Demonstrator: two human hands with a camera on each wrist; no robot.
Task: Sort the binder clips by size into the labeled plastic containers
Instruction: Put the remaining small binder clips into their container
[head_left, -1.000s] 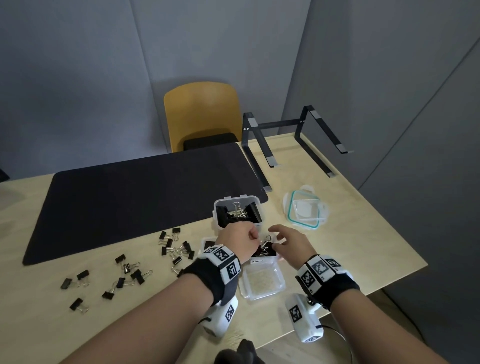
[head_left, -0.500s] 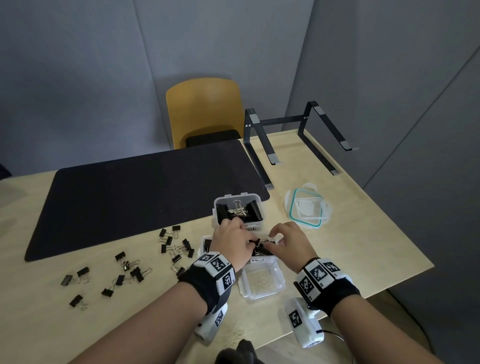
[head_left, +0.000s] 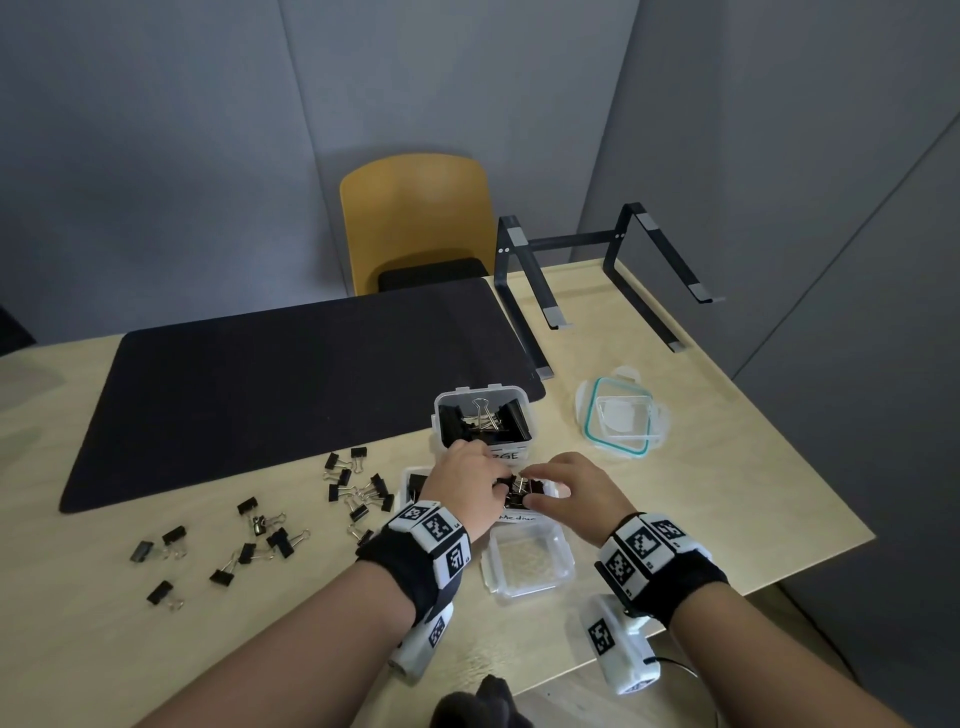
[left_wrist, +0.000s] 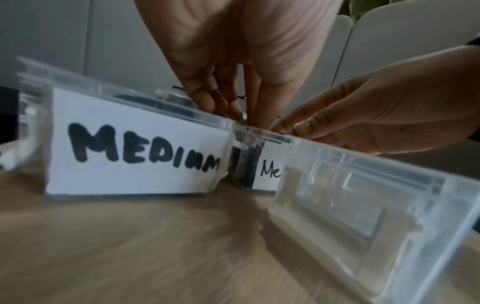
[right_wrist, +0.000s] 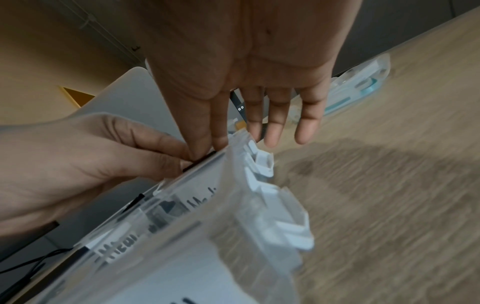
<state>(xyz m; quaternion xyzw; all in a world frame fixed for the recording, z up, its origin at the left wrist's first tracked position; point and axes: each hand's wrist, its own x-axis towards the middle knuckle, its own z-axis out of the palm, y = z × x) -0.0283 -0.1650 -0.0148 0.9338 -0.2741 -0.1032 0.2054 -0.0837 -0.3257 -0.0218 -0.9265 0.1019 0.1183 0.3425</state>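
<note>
Binder clip (head_left: 519, 487) pinched by both grips, left hand (head_left: 464, 487) and right hand (head_left: 581, 491), over medium container (left_wrist: 135, 144)

Black clips (head_left: 283, 541) lay on a pale wood-grain surface (head_left: 727, 493) beside a black mat (head_left: 270, 384), a mustard-yellow chair (head_left: 415, 218) and a teal-rimmed clear lid (head_left: 621, 418).
</note>
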